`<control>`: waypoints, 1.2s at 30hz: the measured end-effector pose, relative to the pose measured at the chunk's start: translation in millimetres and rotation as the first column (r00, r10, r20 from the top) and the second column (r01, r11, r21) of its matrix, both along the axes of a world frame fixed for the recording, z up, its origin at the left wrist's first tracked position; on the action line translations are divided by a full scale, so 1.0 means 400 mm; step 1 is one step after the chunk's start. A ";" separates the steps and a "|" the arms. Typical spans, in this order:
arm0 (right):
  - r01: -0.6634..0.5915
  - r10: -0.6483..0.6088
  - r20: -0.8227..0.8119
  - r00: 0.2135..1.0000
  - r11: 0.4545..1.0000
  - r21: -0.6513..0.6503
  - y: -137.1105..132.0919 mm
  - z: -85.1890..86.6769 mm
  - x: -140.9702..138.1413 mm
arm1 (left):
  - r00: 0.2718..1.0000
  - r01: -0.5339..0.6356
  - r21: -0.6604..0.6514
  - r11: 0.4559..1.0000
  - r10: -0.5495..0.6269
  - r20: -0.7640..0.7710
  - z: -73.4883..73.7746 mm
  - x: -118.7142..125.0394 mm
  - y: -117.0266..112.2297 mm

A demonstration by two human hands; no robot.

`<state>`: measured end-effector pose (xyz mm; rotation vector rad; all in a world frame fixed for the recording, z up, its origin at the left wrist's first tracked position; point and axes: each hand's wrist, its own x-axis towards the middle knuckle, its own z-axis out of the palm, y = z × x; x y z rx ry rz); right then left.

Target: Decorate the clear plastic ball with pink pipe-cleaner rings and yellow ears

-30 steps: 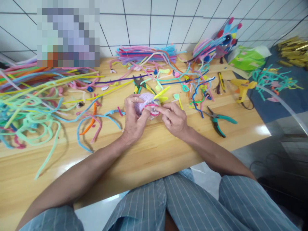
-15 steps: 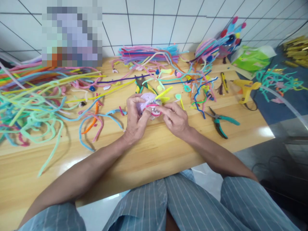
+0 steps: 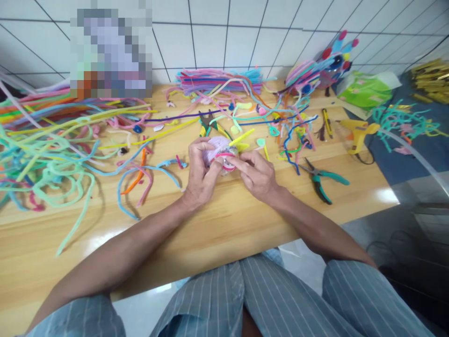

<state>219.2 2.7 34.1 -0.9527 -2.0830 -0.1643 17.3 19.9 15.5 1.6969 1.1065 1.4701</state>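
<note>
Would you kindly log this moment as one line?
left hand: holds lilac pipe-cleaner piece | right hand: pinches its pink band | teal pliers: on table

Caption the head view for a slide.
Left hand and right hand pinch a lilac pipe-cleaner piece at a wooden table.

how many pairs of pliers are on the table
2. The teal-handled pliers lie to the right of the right hand; the green-and-yellow-handled pliers lie just beyond the left hand, among pipe cleaners. Others may be hidden under the piles.
</note>
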 end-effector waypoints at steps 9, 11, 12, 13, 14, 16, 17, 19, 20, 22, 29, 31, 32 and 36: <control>-0.008 0.006 -0.043 0.999 1.000 -0.029 0.006 -0.009 0.007 | 1.000 0.002 0.005 1.000 -0.002 0.006 -0.002 -0.001 0.003; -0.008 0.007 -0.049 0.999 1.000 -0.011 0.008 -0.009 0.006 | 1.000 0.005 -0.004 1.000 -0.005 0.015 -0.001 -0.001 0.004; -0.007 0.006 -0.048 0.999 1.000 -0.016 0.009 -0.009 0.006 | 1.000 0.001 -0.007 1.000 -0.001 0.020 -0.001 -0.001 0.005; -0.004 0.003 -0.046 0.999 1.000 -0.028 0.010 -0.010 0.007 | 1.000 -0.006 -0.008 1.000 0.006 0.020 0.000 0.000 0.005; -0.002 0.000 -0.045 0.999 0.999 -0.046 0.010 -0.012 0.007 | 1.000 -0.015 -0.009 1.000 0.015 0.015 0.002 0.000 0.006; 0.000 -0.003 -0.053 0.999 0.998 -0.068 0.011 -0.016 0.009 | 0.999 -0.044 -0.006 0.999 0.044 -0.007 0.005 0.001 0.007; 0.000 -0.004 -0.062 0.998 0.998 -0.066 0.011 -0.018 0.010 | 0.998 -0.057 -0.006 0.998 0.057 -0.020 0.006 0.001 0.007; -0.001 -0.002 -0.084 0.996 0.999 -0.044 0.012 -0.020 0.011 | 0.996 -0.075 -0.008 0.997 0.074 -0.040 0.009 0.000 0.008; -0.002 -0.001 -0.097 0.995 0.999 -0.032 0.013 -0.019 0.011 | 0.996 -0.078 -0.009 0.997 0.078 -0.047 0.010 -0.001 0.008; 0.001 -0.003 -0.116 0.993 1.000 -0.017 0.014 -0.016 0.009 | 0.996 -0.075 -0.010 0.997 0.075 -0.058 0.012 -0.002 0.009; 0.028 -0.028 -0.104 0.994 1.000 0.003 0.012 -0.004 0.001 | 0.995 -0.071 0.018 0.997 0.073 -0.072 0.009 -0.006 0.012; 0.025 -0.026 -0.099 0.995 1.000 -0.006 0.011 -0.007 0.002 | 0.996 -0.064 0.018 0.998 0.065 -0.069 0.008 -0.007 0.012; 0.024 -0.025 -0.098 0.995 1.000 -0.007 0.011 -0.009 0.002 | 0.996 -0.062 0.016 0.998 0.063 -0.066 0.008 -0.007 0.012; 0.028 -0.029 -0.077 0.997 0.999 -0.015 0.014 -0.015 0.005 | 0.993 -0.067 0.029 0.997 0.069 -0.096 0.011 -0.014 0.016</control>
